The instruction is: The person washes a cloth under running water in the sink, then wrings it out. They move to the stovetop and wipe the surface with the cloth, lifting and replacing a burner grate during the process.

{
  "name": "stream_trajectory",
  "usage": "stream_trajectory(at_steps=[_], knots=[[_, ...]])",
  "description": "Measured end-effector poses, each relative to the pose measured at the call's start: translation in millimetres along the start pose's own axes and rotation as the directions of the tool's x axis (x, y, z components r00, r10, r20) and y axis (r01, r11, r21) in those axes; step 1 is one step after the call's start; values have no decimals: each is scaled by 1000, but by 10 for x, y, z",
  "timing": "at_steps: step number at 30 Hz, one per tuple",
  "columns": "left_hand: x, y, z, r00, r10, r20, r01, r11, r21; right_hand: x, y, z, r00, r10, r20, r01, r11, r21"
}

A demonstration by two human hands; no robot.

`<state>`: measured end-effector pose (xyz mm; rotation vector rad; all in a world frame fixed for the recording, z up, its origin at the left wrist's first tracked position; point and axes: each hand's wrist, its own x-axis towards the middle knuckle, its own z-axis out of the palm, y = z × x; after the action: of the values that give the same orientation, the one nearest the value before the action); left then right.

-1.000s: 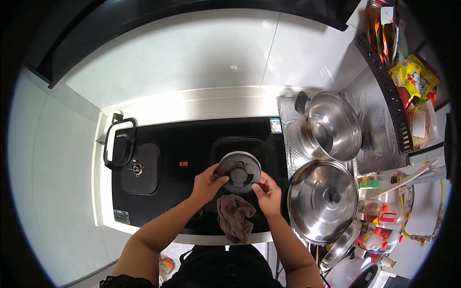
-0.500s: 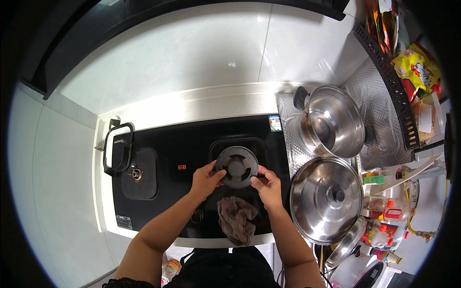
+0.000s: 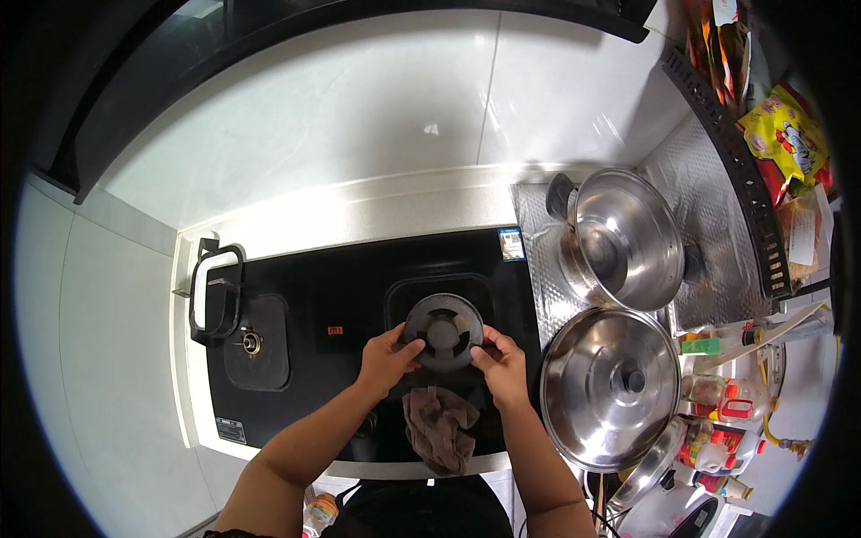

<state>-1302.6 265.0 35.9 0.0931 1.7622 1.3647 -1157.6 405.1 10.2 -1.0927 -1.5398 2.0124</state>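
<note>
A round dark grey gas burner head (image 3: 444,334) is held level between my two hands, over the recessed burner well (image 3: 475,289) on the right of the black glass hob (image 3: 305,296). My left hand (image 3: 387,362) grips its left rim, thumb on top. On the right rim, my right hand (image 3: 500,366) pinches it between thumb and fingers. Whether it rests on the hob or hangs just above cannot be told. A crumpled brown cloth (image 3: 439,429) lies just in front of it, at the hob's near edge.
At left, a bare burner fitting (image 3: 250,343) sits in its well, with a black pan support (image 3: 217,296) standing behind. To the right are a steel pot (image 3: 628,238) and a large steel lid (image 3: 610,390). Bottles (image 3: 735,403) crowd the far right; a black rack (image 3: 731,170) holds food packets.
The whole scene sits slightly lower in view as my head shifts. Both hands keep hold of the burner head, with hardly any movement against the hob. The cloth stays put.
</note>
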Motion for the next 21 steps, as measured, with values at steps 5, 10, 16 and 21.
stream_trajectory(at_steps=[5,10,16,21], knots=[[-13,-4,-1,1000,-22,5,22,1000,-11,37,-10,-3,1000,12,8,-11,999,-40],[-1,-31,-5,997,-67,25,68,997,-46,27,-94,23,1000,3,-1,-3,1000,-25],[-39,28,1,998,-63,15,63,997,-44,75,-108,19,994,108,-8,-108,994,3],[-83,104,0,997,-71,15,72,997,-38,83,-183,13,981,194,-3,-194,981,-14]])
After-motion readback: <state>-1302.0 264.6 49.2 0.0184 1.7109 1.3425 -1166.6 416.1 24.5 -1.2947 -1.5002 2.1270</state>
